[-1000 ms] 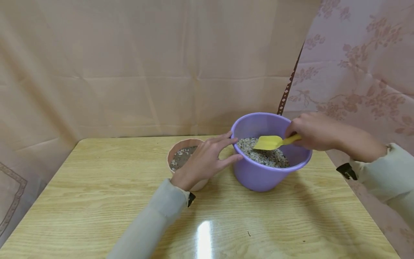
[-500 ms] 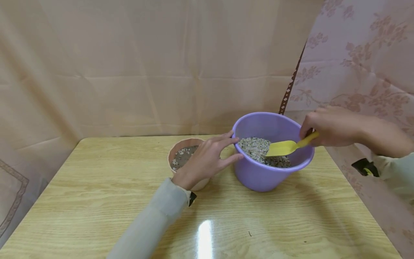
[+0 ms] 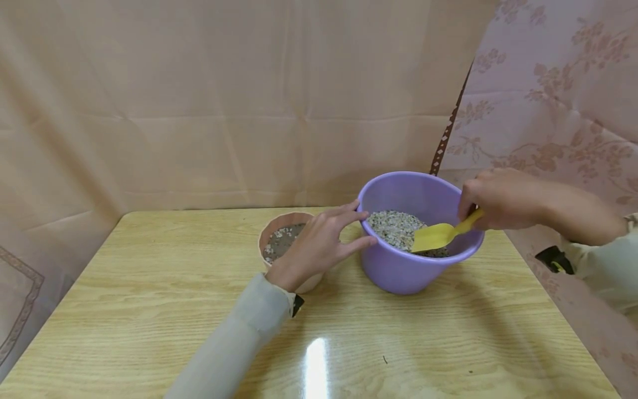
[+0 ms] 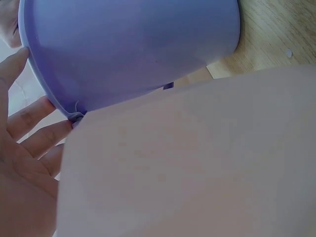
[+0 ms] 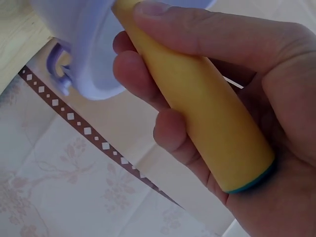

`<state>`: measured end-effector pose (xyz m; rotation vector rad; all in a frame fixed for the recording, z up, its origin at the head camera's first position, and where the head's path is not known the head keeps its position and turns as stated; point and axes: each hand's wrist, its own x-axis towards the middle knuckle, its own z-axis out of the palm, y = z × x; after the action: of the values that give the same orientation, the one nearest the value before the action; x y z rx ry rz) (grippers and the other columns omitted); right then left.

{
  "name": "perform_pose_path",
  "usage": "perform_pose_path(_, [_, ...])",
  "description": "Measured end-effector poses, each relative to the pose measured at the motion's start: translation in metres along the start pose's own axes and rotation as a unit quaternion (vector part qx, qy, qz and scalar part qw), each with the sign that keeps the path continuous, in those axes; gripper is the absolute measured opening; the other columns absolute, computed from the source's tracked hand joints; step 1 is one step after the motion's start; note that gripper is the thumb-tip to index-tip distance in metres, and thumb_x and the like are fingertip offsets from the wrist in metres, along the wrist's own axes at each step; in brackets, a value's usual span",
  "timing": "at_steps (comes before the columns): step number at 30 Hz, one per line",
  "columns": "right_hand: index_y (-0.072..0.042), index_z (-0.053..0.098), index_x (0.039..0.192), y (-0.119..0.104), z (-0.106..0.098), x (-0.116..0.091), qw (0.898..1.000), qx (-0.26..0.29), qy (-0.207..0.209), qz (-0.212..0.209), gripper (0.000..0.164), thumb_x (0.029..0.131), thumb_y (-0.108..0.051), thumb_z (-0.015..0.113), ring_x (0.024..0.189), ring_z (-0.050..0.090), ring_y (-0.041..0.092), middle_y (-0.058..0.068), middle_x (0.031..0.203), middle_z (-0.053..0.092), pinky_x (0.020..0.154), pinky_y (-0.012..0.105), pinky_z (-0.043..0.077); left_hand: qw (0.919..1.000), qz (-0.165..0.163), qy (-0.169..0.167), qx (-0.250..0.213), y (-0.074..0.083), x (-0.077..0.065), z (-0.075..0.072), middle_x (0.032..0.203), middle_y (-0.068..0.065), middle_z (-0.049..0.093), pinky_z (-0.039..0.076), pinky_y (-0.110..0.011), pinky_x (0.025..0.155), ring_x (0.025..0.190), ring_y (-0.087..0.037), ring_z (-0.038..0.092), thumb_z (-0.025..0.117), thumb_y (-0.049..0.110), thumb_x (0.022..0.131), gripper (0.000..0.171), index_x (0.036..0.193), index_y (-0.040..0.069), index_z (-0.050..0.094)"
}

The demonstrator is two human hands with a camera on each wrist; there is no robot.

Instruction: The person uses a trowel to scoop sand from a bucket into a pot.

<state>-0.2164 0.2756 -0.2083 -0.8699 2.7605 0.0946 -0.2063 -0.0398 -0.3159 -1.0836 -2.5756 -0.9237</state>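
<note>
A purple bucket (image 3: 394,269) with a layer of speckled gravel (image 3: 394,226) stands tilted or flared toward the right on the table. My left hand (image 3: 319,244) touches its left rim with thumb and fairly straight fingers, as the left wrist view of the bucket wall (image 4: 133,54) also shows. My right hand (image 3: 503,199) grips a yellow hand trowel (image 3: 433,238) by its handle, over the bucket's right side. The trowel's blade tip is at the gravel. In the right wrist view, fingers and thumb wrap the thick yellow handle (image 5: 202,108).
Left of the bucket stands a pale plant pot (image 3: 271,235), partly behind my left wrist, holding grey-brown soil with pale grains on top. A wooden table (image 3: 164,299) carries both. Beige cloth (image 3: 199,111) hangs behind, and floral cloth (image 3: 563,111) on the right.
My right hand has drawn the trowel to the right inside the bucket, and its blade is now lower into the gravel. The left hand stays on the rim.
</note>
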Motion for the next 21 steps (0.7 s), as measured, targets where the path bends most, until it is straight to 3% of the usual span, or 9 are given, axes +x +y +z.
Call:
perform_pose_path(8, [-0.021, 0.079, 0.083, 0.002, 0.005, 0.003, 0.999, 0.042, -0.022, -0.011, 0.018, 0.075, -0.006, 0.085, 0.072, 0.063, 0.007, -0.009, 0.081, 0.071, 0.064, 0.030, 0.055, 1.0000, 0.002, 0.001, 0.000, -0.001, 0.001, 0.001, 0.152, -0.009, 0.044, 0.050, -0.036, 0.099, 0.129, -0.026, 0.054, 0.067, 0.047, 0.094, 0.055, 0.134, 0.010, 0.064])
perform_pose_path(16, [-0.023, 0.076, 0.075, -0.008, 0.011, 0.014, 1.000, 0.019, 0.001, -0.023, 0.017, 0.075, -0.009, 0.085, 0.070, 0.060, 0.008, -0.011, 0.077, 0.068, 0.063, 0.029, 0.053, 1.0000, 0.004, 0.005, 0.004, -0.002, 0.000, 0.000, 0.150, -0.010, 0.046, 0.052, -0.035, 0.096, 0.127, -0.026, 0.056, 0.068, 0.047, 0.093, 0.054, 0.133, 0.011, 0.065])
perform_pose_path(21, [-0.021, 0.073, 0.070, -0.008, 0.015, 0.016, 0.999, 0.027, 0.005, -0.024, 0.022, 0.075, -0.001, 0.081, 0.062, 0.054, 0.008, -0.009, 0.070, 0.064, 0.054, 0.026, 0.048, 0.9999, 0.011, 0.007, 0.001, -0.002, 0.000, 0.000, 0.150, -0.011, 0.046, 0.050, -0.036, 0.098, 0.127, -0.026, 0.056, 0.069, 0.046, 0.093, 0.054, 0.132, 0.011, 0.065])
